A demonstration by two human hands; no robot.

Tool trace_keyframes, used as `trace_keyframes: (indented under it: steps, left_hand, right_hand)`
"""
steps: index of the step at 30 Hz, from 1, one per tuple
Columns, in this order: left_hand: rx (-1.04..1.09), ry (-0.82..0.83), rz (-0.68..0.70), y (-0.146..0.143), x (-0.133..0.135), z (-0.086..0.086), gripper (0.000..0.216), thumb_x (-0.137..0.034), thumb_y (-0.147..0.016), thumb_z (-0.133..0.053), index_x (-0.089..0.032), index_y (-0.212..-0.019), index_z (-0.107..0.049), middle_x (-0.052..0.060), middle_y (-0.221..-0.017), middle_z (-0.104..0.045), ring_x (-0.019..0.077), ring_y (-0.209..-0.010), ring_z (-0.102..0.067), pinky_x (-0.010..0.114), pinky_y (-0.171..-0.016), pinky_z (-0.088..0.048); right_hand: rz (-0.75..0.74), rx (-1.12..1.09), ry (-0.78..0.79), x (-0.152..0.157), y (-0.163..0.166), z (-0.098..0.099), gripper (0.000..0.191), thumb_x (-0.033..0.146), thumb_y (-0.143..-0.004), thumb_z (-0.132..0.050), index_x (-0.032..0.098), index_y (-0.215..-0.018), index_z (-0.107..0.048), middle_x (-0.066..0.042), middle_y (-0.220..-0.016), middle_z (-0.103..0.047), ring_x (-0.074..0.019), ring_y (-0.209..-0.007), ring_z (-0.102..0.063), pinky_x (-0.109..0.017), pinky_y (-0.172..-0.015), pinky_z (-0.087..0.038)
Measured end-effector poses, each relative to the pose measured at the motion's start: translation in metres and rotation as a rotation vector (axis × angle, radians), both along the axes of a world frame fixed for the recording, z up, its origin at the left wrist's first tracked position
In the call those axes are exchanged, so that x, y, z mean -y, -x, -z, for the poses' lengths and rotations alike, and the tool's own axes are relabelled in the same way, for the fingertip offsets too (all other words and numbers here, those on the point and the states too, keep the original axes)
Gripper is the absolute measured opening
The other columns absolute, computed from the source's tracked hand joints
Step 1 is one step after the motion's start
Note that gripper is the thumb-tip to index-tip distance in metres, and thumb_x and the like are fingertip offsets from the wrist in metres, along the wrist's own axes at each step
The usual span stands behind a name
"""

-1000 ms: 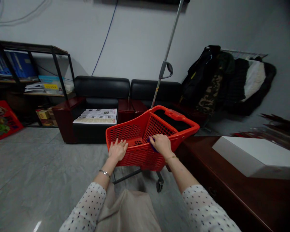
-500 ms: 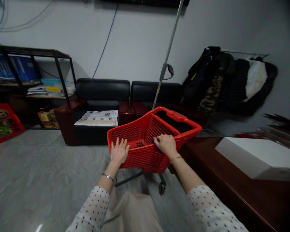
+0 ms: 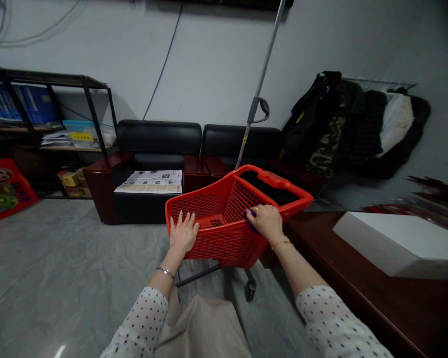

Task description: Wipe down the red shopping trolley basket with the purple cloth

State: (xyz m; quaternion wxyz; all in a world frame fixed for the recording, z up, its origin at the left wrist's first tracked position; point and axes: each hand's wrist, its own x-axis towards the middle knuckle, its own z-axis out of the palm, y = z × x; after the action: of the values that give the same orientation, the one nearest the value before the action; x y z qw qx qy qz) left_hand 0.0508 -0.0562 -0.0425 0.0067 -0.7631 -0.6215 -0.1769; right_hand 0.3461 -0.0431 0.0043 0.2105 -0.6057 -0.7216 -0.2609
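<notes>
A red plastic shopping cart (image 3: 224,243) stands in front of me on grey legs, with a caster showing below. My left hand (image 3: 182,233) lies with its fingers spread on the near side rim, toward the cart's left end. Farther right, my right hand (image 3: 267,221) is closed around a purple cloth (image 3: 251,215), pressed to the same rim near the handle end. Only a small part of the cloth shows; my fingers hide the rest.
Two black armchairs (image 3: 159,141) stand behind the cart, with newspapers (image 3: 151,182) on one. A metal pole (image 3: 263,74) leans there. At right, a white box (image 3: 403,238) sits on a dark wooden table (image 3: 321,258). Coats (image 3: 321,124) hang behind; a shelf (image 3: 45,78) stands left.
My right hand has slid right along the rim with the purple cloth, toward the handle end. My left hand stays in nearly the same place on the cart.
</notes>
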Motion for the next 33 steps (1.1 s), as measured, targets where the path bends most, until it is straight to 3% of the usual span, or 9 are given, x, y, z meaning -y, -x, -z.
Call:
trace_keyframes:
  steps: [2, 5, 8, 10, 13, 18, 21, 26, 33]
  left_hand:
    - [0.01, -0.019, 0.003, -0.006, 0.0, 0.004, 0.056, -0.045, -0.101, -0.025, -0.025, -0.152, -0.037, 0.004, -0.154, -0.042, 0.0283, -0.15, -0.019, 0.058, -0.121, -0.009]
    - [0.015, -0.053, -0.012, -0.015, 0.0, 0.009, 0.055, -0.044, -0.102, -0.023, -0.025, -0.152, -0.037, 0.003, -0.153, -0.044, 0.028, -0.15, -0.022, 0.058, -0.121, -0.01]
    - [0.004, -0.067, -0.021, -0.015, -0.001, 0.01, 0.056, -0.044, -0.102, -0.021, -0.023, -0.152, -0.037, 0.004, -0.153, -0.044, 0.0282, -0.149, -0.024, 0.058, -0.121, -0.011]
    - [-0.005, -0.057, -0.027, -0.011, -0.002, 0.008, 0.056, -0.044, -0.102, -0.022, -0.022, -0.151, -0.038, 0.005, -0.153, -0.044, 0.0286, -0.149, -0.024, 0.058, -0.121, -0.012]
    - [-0.005, -0.029, -0.034, -0.006, -0.003, 0.005, 0.055, -0.044, -0.102, -0.023, -0.024, -0.151, -0.039, 0.005, -0.153, -0.044, 0.0285, -0.149, -0.024, 0.058, -0.121, -0.014]
    - [0.015, -0.006, -0.009, -0.014, 0.0, 0.004, 0.057, -0.045, -0.102, -0.022, -0.023, -0.152, -0.036, 0.005, -0.153, -0.044, 0.0294, -0.149, -0.024, 0.061, -0.12, -0.013]
    - [0.032, 0.027, -0.007, -0.022, 0.004, 0.004, 0.058, -0.045, -0.102, -0.02, -0.019, -0.152, -0.036, 0.006, -0.151, -0.046, 0.0294, -0.149, -0.025, 0.06, -0.12, -0.015]
    - [0.022, 0.064, 0.031, -0.015, 0.0, 0.004, 0.063, -0.047, -0.102, -0.015, -0.015, -0.153, -0.034, 0.008, -0.152, -0.045, 0.028, -0.148, -0.026, 0.054, -0.121, -0.017]
    - [-0.101, 0.313, 0.173, 0.04, -0.029, -0.01, 0.061, -0.054, -0.1, -0.015, -0.028, -0.151, -0.039, 0.003, -0.154, -0.042, 0.0284, -0.148, -0.026, 0.058, -0.121, -0.009]
  right_hand:
    - [0.162, -0.06, -0.058, -0.005, -0.012, -0.001, 0.04, 0.037, -0.094, -0.046, 0.012, -0.082, -0.075, -0.012, -0.079, -0.07, -0.0195, -0.075, -0.055, -0.033, -0.076, -0.032]
    - [0.291, -0.142, -0.136, -0.003, 0.031, 0.019, 0.038, 0.032, -0.094, -0.046, 0.012, -0.079, -0.073, -0.013, -0.078, -0.069, -0.0208, -0.075, -0.054, -0.034, -0.075, -0.032]
    - [0.139, -0.136, -0.131, 0.005, 0.091, 0.041, 0.037, 0.035, -0.096, -0.046, 0.015, -0.079, -0.072, -0.01, -0.078, -0.068, -0.02, -0.078, -0.053, -0.034, -0.078, -0.031]
    - [-0.012, -0.085, -0.066, 0.009, 0.103, 0.041, 0.036, 0.039, -0.097, -0.046, 0.018, -0.084, -0.073, -0.008, -0.081, -0.069, -0.0188, -0.08, -0.054, -0.033, -0.079, -0.03]
    - [-0.062, 0.026, 0.06, 0.006, 0.061, 0.019, 0.036, 0.039, -0.096, -0.046, 0.018, -0.086, -0.074, -0.008, -0.082, -0.07, -0.0179, -0.078, -0.055, -0.032, -0.077, -0.029]
    - [0.233, -0.015, -0.007, -0.01, -0.011, -0.002, 0.04, 0.038, -0.095, -0.045, 0.013, -0.084, -0.074, -0.013, -0.082, -0.07, -0.0203, -0.074, -0.054, -0.033, -0.073, -0.029]
    - [0.278, -0.101, -0.094, -0.008, 0.023, 0.019, 0.039, 0.034, -0.095, -0.044, 0.012, -0.081, -0.073, -0.014, -0.079, -0.069, -0.0214, -0.074, -0.053, -0.034, -0.073, -0.03]
    - [0.083, -0.177, -0.177, 0.007, 0.109, 0.057, 0.033, 0.034, -0.096, -0.046, 0.017, -0.078, -0.069, -0.008, -0.076, -0.066, -0.0198, -0.077, -0.052, -0.033, -0.079, -0.031]
    - [0.023, -0.215, -0.231, 0.011, 0.12, 0.059, 0.029, 0.035, -0.094, -0.049, 0.019, -0.076, -0.066, -0.007, -0.075, -0.064, -0.02, -0.078, -0.049, -0.034, -0.08, -0.031]
